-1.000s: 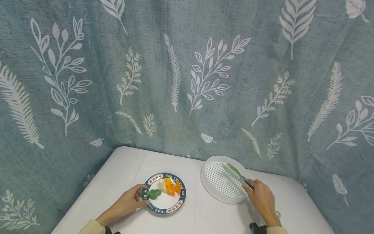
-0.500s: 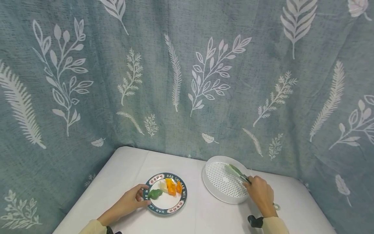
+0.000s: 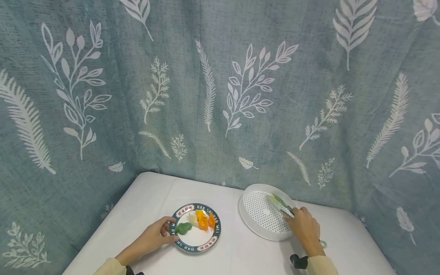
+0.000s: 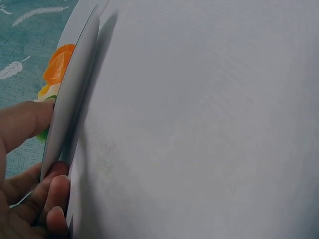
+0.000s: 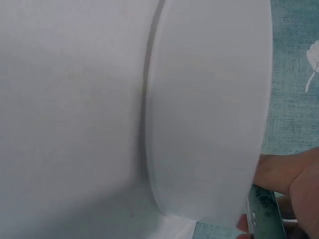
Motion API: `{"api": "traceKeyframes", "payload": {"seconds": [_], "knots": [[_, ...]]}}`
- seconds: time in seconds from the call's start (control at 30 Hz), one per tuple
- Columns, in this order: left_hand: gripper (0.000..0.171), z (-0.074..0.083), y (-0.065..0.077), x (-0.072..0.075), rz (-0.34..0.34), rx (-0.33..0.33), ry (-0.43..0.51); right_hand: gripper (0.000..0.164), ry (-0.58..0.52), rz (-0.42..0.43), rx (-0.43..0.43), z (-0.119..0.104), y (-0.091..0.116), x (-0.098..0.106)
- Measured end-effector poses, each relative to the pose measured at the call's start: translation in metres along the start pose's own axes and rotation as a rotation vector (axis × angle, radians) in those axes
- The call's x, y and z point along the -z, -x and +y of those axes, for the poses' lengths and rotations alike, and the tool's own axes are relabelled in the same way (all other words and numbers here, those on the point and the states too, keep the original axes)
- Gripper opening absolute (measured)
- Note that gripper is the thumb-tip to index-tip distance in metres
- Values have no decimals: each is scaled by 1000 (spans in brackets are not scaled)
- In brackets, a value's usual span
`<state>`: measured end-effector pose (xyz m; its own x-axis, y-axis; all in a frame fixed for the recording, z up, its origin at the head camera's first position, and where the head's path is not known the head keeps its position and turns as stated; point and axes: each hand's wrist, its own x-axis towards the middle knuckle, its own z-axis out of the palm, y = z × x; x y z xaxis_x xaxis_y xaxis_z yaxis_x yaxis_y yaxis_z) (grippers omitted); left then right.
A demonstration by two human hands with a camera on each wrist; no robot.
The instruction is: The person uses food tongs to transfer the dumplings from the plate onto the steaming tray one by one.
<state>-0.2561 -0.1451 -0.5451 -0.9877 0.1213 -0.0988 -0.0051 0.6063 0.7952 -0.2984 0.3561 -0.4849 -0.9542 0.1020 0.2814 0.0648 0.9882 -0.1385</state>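
Plainly, the right hand (image 3: 304,227) is the nearer to what looks like a green strip (image 3: 280,198), ahead and leftward of it in the white basket (image 3: 259,214) by the far edge of the desk (image 3: 229,206). That hand's fingers wrap the tongs (image 5: 266,211), whose long axis slants away to the far left; whether their tips grip the strip, I cannot tell. Well apart, the left hand (image 3: 156,235) pinches the left rim of the plate (image 3: 219,229), left of the basket. Orange pieces (image 3: 203,223), a pale piece (image 3: 193,219) and a green piece (image 3: 183,228) lie on it. Its dark rim reads "HAO SHI HAO WEI", with red Chinese characters in pale panels.
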Motion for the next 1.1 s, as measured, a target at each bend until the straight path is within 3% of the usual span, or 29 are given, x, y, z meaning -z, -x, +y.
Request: {"api": "traceKeyframes", "payload": {"seconds": [0.17, 0.43, 0.77, 1.1], "knots": [[70, 1, 2, 0, 12, 2, -9, 49, -30, 55, 26, -2, 6, 8], [70, 2, 3, 0, 11, -6, -7, 48, -94, 64, 19, -1, 20, 20], [70, 3, 2, 0, 10, -17, -3, 50, -153, 206, 102, -14, 45, 34], [69, 3, 3, 0, 18, -1, 0, 53, -186, 159, 136, -46, 66, 36]]}}
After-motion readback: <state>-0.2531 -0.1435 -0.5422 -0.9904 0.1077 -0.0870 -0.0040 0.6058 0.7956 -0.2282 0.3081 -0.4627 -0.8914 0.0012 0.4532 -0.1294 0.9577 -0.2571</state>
